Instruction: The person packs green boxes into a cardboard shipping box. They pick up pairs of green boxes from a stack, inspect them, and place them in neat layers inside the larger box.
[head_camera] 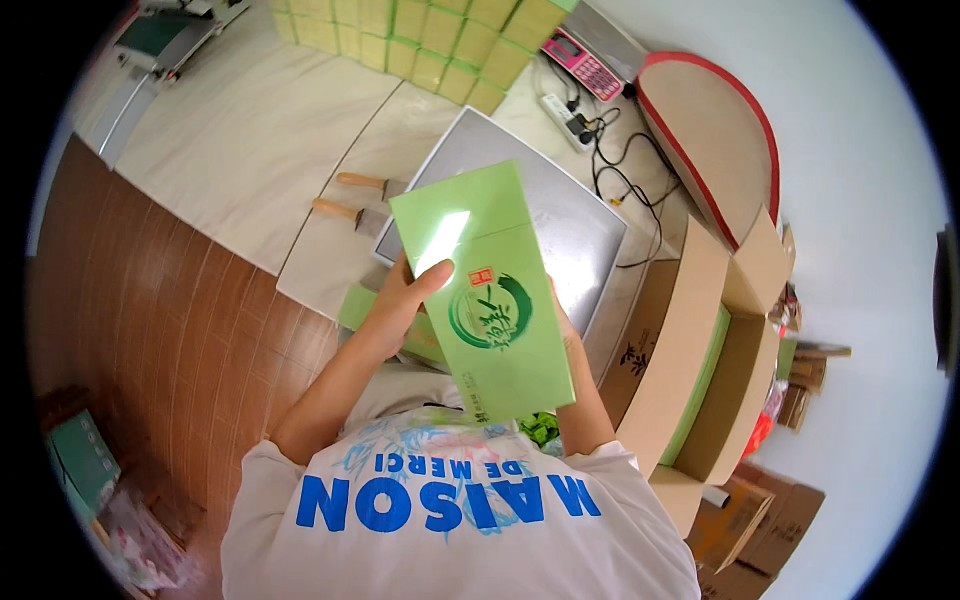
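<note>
Held up before my chest is a flat light-green gift box (pixel 517 330) with a glossy face, a dark green ring print and a small red seal. My left hand (pixel 409 300) grips its left edge, thumb lying on the face. Along the right edge my right hand (pixel 568 322) holds on, its fingers mostly hidden behind the box. Behind the box, a metal-topped square plate (pixel 577 240) with a white rim lies on the table. Another green box (pixel 424 337) shows partly below my left wrist.
Two wooden-handled scrapers (pixel 352 214) lie left of the plate. Green boxes (pixel 420 45) are stacked at the back. A pink keypad device (pixel 581 64), a power strip (pixel 564 120) and black cables (pixel 637 180) sit at right. An open carton (pixel 724 397) stands at my right, with green inside.
</note>
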`<state>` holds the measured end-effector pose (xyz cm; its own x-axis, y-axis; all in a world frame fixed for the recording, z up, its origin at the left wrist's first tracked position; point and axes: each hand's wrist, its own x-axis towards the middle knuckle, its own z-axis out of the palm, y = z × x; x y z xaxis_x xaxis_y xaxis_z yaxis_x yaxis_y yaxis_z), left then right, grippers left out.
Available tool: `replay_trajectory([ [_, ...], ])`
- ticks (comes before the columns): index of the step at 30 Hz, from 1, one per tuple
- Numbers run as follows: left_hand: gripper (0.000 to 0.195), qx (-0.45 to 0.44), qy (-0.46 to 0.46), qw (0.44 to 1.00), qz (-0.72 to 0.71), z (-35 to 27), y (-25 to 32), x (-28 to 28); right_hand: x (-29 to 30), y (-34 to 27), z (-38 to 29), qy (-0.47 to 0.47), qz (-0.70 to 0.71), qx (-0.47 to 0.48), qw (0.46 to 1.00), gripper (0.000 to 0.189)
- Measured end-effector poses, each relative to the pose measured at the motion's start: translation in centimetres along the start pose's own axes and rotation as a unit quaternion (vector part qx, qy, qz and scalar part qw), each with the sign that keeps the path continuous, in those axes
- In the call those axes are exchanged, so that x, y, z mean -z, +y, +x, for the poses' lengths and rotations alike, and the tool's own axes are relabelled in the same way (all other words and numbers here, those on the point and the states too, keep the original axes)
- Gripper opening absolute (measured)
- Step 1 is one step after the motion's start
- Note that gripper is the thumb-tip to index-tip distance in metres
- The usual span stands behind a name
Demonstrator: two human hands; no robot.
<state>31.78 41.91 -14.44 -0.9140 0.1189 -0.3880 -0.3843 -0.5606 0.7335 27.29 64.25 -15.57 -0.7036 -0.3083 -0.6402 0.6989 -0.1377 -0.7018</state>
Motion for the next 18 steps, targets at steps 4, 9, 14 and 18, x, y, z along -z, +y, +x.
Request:
replay_trajectory([
  [4, 0.082, -0.049, 0.081, 0.995, 0.029, 0.1, -0.7, -1.0, 1.7, -1.3, -2.1, -0.03, -0.144, 0.061, 0.987, 0.066],
  [9, 0.082, -0.115, 0.141, 0.981, 0.067, 0.7, -2.4, -1.8, -0.4, -0.9, -5.4, 0.083, -0.55, 0.348, 0.755, 0.098],
  [14, 0.079, -0.121, 0.117, 0.985, 0.037, 0.6, -3.8, -4.0, -3.3, -0.7, -5.3, 0.186, -0.61, 0.374, 0.673, 0.119],
  [18, 0.078, -0.072, 0.093, 0.992, 0.049, 1.1, -6.1, -3.8, -2.9, -1.6, -4.5, 0.158, -0.609, 0.403, 0.665, 0.107],
])
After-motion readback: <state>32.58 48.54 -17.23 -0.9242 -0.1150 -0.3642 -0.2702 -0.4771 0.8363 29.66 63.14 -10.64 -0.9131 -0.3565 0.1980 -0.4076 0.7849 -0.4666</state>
